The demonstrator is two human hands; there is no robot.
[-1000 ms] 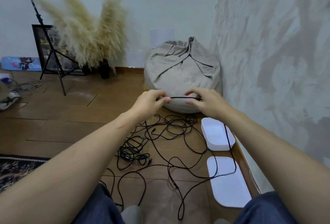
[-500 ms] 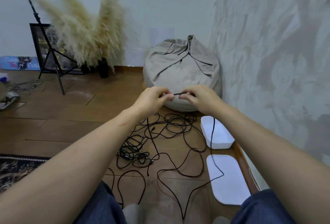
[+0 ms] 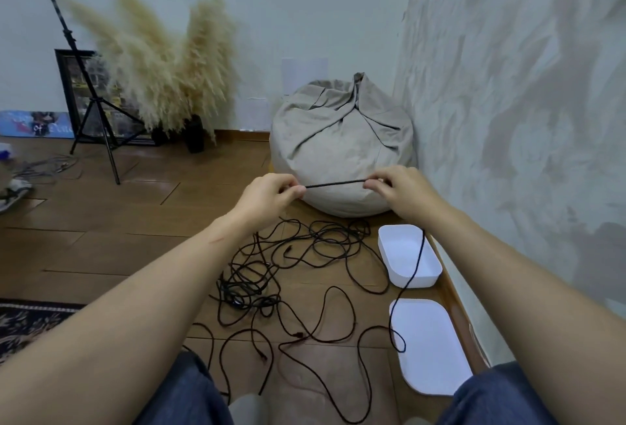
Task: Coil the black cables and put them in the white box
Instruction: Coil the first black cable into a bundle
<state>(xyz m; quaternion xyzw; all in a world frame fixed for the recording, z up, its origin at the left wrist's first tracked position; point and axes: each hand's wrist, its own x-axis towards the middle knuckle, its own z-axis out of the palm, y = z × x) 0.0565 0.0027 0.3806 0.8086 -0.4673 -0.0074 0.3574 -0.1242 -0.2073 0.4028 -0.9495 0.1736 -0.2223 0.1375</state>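
Both hands are raised in front of me, holding one black cable (image 3: 333, 183) stretched taut between them. My left hand (image 3: 269, 196) pinches one end of that stretch and my right hand (image 3: 401, 189) pinches the other. From the right hand the cable hangs down across the open white box (image 3: 393, 248) and ends in a loop over the white lid (image 3: 433, 350). A tangle of black cables (image 3: 288, 268) lies on the wooden floor below my hands.
A beige bean bag (image 3: 342, 146) sits in the corner behind my hands. The textured wall (image 3: 508, 119) runs along the right. A tripod stand (image 3: 98, 112), pampas grass (image 3: 162, 85) and a patterned rug (image 3: 23, 319) are to the left.
My hands came close together half a second ago and have now moved apart again, stretching a longer piece of cable. The hanging part has shifted over the box and lid.
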